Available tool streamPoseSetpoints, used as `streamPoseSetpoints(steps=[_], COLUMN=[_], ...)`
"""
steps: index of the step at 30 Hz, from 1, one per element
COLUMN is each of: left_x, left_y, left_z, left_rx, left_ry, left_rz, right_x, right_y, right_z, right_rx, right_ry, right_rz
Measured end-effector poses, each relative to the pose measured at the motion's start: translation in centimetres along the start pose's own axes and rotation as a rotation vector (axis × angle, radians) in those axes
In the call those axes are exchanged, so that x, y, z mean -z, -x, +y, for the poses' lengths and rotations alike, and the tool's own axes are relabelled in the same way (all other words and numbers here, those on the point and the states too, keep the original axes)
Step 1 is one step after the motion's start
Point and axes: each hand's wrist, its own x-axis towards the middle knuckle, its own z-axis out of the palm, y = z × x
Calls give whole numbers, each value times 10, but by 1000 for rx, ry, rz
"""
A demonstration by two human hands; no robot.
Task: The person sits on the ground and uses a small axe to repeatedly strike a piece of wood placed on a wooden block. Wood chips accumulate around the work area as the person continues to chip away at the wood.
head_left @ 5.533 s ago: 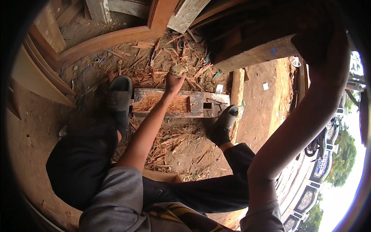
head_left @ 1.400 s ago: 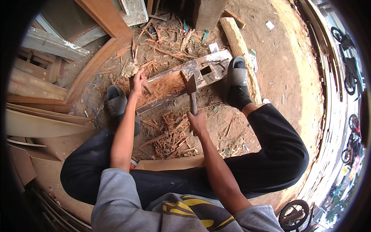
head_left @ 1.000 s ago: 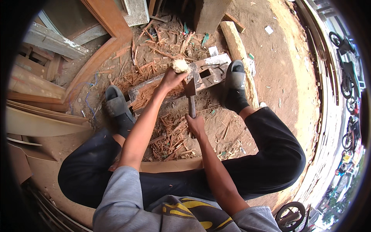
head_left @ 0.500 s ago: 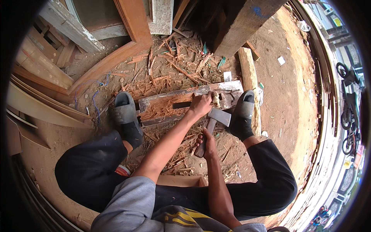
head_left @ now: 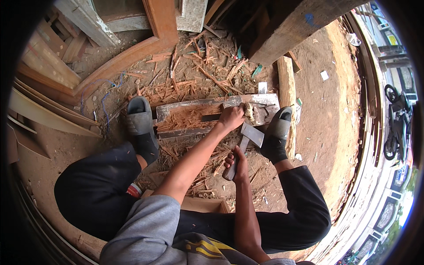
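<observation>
My right hand (head_left: 237,165) is wrapped round the dark wooden handle of a hatchet (head_left: 253,134). Its grey metal head is raised just on the near side of a worn wooden board (head_left: 176,131). Over the board, my left hand (head_left: 232,117) is closed, and a pale, frayed stub (head_left: 248,111) shows right beside its fist. What those fingers grip is hidden. The board lies crosswise between my feet, with peeling whitish paint, a splintered reddish-brown face and a dark slot. A dark bent metal piece (head_left: 266,106) sits at its right end.
Wood splinters (head_left: 212,75) litter the dirt beyond the board. Door frames (head_left: 165,33) and panels lean at the left. A thick post (head_left: 282,33) stands at the far right, near a pale timber (head_left: 287,92). A wooden box (head_left: 203,204) lies close to my lap.
The hatchet head has turned slightly in my right hand's grip. My left hand stays closed over the board. The whole view has shifted a little, and my left foot has shifted slightly.
</observation>
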Motion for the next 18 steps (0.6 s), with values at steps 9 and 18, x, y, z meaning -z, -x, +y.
streamPoseSetpoints(steps=[9, 18], left_x=[-1, -8], left_y=[-6, -8], left_z=[-1, 9], left_rx=[-28, 55], left_ry=[65, -64], left_rz=[2, -49], right_x=[-5, -1], right_y=[4, 5], right_z=[-9, -19], right_rx=[-1, -23], right_ry=[-11, 58], right_rz=[-4, 31])
